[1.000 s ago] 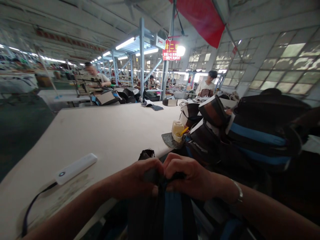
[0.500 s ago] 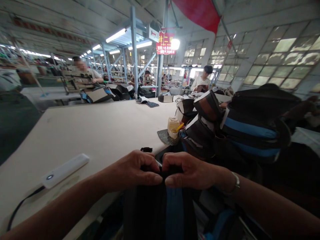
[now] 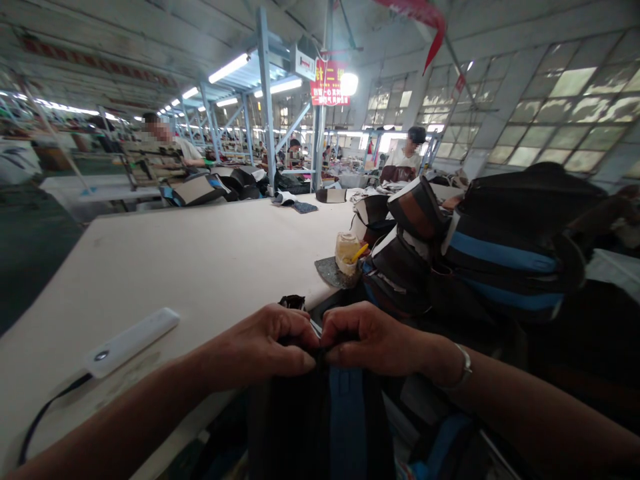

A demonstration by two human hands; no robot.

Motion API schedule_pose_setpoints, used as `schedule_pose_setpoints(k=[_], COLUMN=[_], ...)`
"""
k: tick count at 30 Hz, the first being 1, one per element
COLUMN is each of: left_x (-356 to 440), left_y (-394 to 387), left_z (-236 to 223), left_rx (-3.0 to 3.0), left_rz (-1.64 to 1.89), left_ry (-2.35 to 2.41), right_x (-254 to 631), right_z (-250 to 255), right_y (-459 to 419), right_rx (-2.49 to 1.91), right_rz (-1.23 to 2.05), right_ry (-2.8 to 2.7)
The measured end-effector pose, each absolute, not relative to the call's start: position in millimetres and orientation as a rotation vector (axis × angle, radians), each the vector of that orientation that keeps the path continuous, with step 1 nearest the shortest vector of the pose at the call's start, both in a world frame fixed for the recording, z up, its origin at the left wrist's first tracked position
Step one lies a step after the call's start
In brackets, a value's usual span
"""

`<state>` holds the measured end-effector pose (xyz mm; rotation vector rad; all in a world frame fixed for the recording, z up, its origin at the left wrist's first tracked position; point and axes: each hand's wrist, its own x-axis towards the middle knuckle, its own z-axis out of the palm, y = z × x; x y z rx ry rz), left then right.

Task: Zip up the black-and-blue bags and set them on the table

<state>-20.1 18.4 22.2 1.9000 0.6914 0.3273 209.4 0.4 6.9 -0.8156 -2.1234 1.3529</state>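
Note:
A black fabric bag piece with a blue stripe (image 3: 347,420) hangs down in front of me at the table's near edge. My left hand (image 3: 277,343) pinches its top edge between thumb and curled fingers. Close beside it, my right hand (image 3: 373,340) grips the same edge in a like pinch, with a bangle on the wrist. The thumbs point at each other with a narrow gap between them. What exactly lies under the fingertips is dark and partly hidden.
A pale table (image 3: 200,260) spreads ahead. On it lie a white corded device (image 3: 133,340) and a glue-stained jar (image 3: 346,250) with a yellow handle. Black and blue bag pieces (image 3: 505,253) are piled at right. Co-workers sit beyond the table.
Both thumbs have shifted slightly left and a little farther apart along the fabric edge. Both hands keep their pinch on the bag piece.

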Motion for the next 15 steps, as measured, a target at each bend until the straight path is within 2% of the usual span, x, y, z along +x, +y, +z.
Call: schedule_pose_setpoints(k=[5,12,15], left_x=[-20,-19,-16], left_y=[15,14,11], left_z=[22,26,26], left_rx=[1.922,2.082,2.162], left_rz=[0.299,0.339,0.380], left_ry=[0.732,0.676,0.705], right_x=[204,207,206], right_z=[6,9,12], right_y=[-3,-11,-13], right_rx=[-0.820,-0.827,-0.946], right_rz=[1.209,1.323,1.201], right_ry=[-2.172,-2.080,-2.126])
